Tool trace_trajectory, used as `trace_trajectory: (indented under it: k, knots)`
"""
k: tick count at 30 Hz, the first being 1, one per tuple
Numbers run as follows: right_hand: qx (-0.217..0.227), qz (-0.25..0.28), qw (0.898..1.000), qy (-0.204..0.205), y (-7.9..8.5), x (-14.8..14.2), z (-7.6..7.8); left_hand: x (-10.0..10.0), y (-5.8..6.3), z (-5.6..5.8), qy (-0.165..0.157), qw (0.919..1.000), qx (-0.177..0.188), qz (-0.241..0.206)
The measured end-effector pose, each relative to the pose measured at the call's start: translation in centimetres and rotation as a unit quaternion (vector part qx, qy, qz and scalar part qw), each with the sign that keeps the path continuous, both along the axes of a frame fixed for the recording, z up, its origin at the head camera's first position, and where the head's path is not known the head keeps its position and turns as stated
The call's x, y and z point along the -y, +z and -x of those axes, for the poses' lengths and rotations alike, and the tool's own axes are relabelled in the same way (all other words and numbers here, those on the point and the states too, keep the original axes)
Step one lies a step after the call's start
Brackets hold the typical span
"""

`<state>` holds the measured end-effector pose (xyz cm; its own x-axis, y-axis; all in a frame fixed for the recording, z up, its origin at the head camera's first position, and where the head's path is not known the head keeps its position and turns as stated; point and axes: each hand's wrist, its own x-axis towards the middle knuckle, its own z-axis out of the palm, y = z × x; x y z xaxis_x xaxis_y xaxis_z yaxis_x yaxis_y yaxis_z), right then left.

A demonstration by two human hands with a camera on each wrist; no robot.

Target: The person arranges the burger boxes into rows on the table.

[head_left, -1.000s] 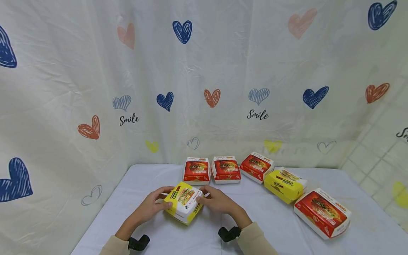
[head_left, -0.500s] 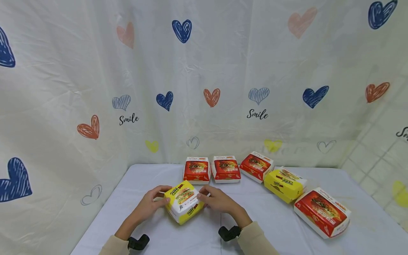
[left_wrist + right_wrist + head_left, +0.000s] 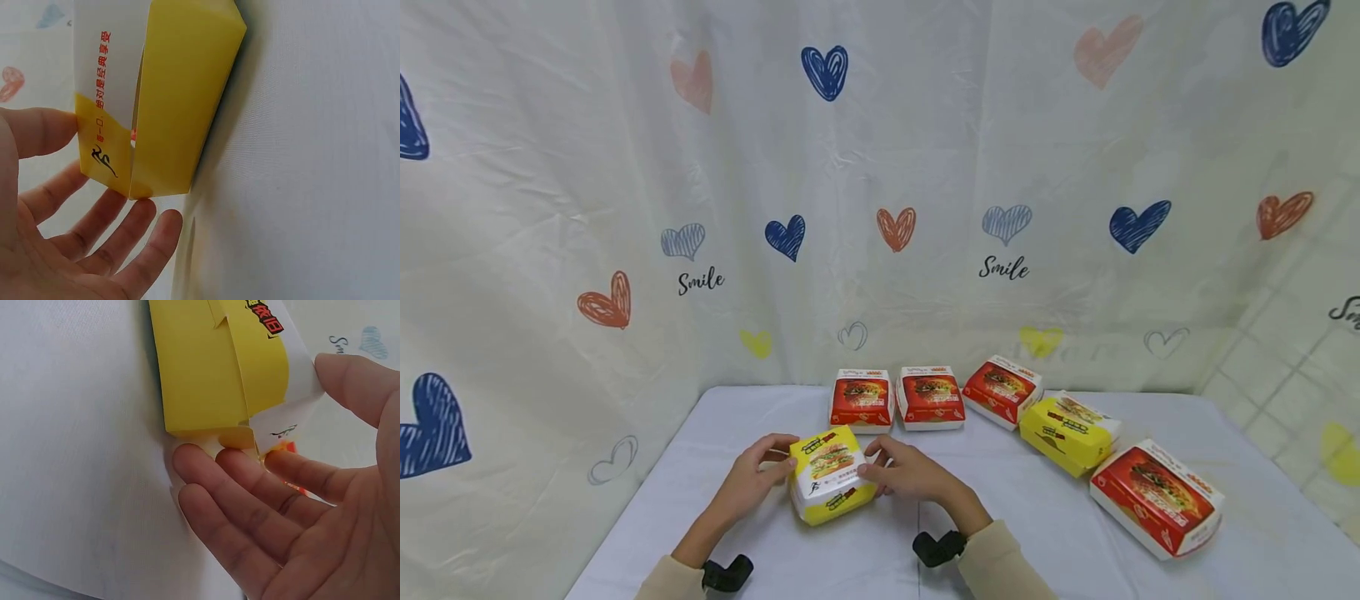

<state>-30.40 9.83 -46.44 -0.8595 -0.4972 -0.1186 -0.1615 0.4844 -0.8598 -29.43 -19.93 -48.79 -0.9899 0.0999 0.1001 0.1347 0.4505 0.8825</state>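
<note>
Your left hand (image 3: 752, 477) and your right hand (image 3: 910, 472) pinch opposite ends of a yellow-and-white, burger-printed cardboard box (image 3: 829, 477). It is on the white cloth-covered surface (image 3: 827, 568) or slightly above, one cannot tell, near a red-and-white cardboard box (image 3: 861, 403).

The head view's bottom edge cuts off the near edge of the table (image 3: 1060, 525) and both sleeves (image 3: 673, 581). The yellow-and-white box (image 3: 829, 477) runs past the top of both wrist views, its underside hidden. On the red box (image 3: 1157, 498) nearest the table's right edge, the fine lettering is too small to read.
</note>
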Motion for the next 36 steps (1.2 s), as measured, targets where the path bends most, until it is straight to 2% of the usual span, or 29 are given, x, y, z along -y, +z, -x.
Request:
trace_trajectory:
  k: [8, 13, 16, 24, 36]
  knots:
    - [0.004, 0.018, 1.000, 0.011, 0.14, 0.06, -0.09, -0.21, -0.27, 0.25, 0.032, 0.9990, -0.022, 0.019]
    - [0.000, 0.008, 1.000, 0.001, 0.44, 0.04, -0.32, -0.15, -0.22, 0.33, 0.030, 0.9990, -0.022, 0.025]
    - [-0.001, 0.000, 1.000, -0.006, 0.48, 0.04, -0.38, -0.14, 0.01, 0.24, 0.014, 0.9997, -0.005, 0.017]
    - [-0.003, -0.005, 1.000, -0.008, 0.73, -0.04, -0.51, -0.21, 0.56, -0.27, -0.056, 0.9977, 0.035, 0.014]
    - [-0.002, -0.006, 1.000, -0.002, 0.38, -0.10, -0.33, 0.01, 0.37, -0.17, -0.097, 0.9938, 0.053, 0.012]
